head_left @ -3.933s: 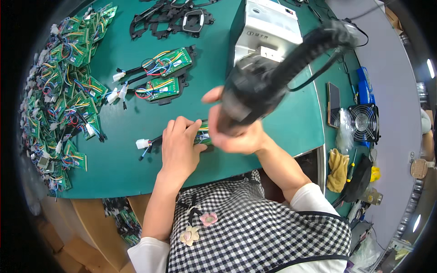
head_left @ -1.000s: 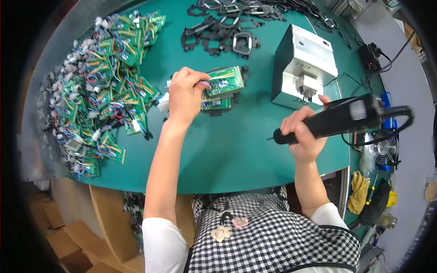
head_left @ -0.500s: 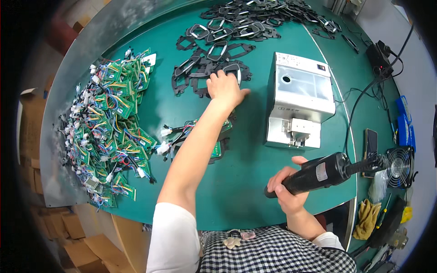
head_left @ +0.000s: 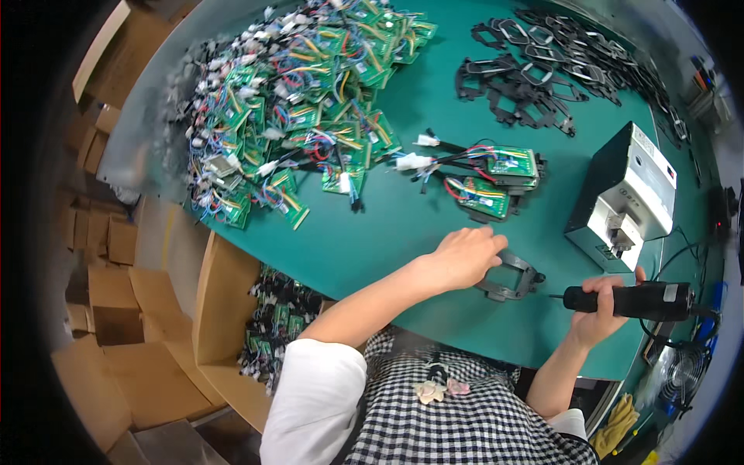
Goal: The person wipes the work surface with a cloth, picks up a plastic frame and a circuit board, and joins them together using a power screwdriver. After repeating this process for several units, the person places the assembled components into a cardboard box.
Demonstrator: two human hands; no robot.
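Observation:
My left hand (head_left: 467, 257) is closed at the upper left corner of a black plastic frame (head_left: 528, 280), which is at the near part of the bench. The fingertips partly hide that corner. A black electric screwdriver (head_left: 639, 301) is gripped in my right hand (head_left: 598, 316), its thin bit pointing left toward the frame, apart from it. Just beyond my left hand lie two green circuit boards, a farther one (head_left: 511, 162) and a nearer one (head_left: 485, 198), on dark frames, with wires and white connectors trailing left.
A big heap of wired green circuit boards (head_left: 310, 116) covers the left of the green bench (head_left: 434, 77). More black frames (head_left: 535, 74) are piled at the far right. A silver box-shaped machine (head_left: 620, 194) stands on the right. Cardboard boxes (head_left: 139, 380) are at the lower left.
My left hand has come back from the frame pile and now holds a frame near me. My right hand has turned the screwdriver so its bit points left. The view has swung left.

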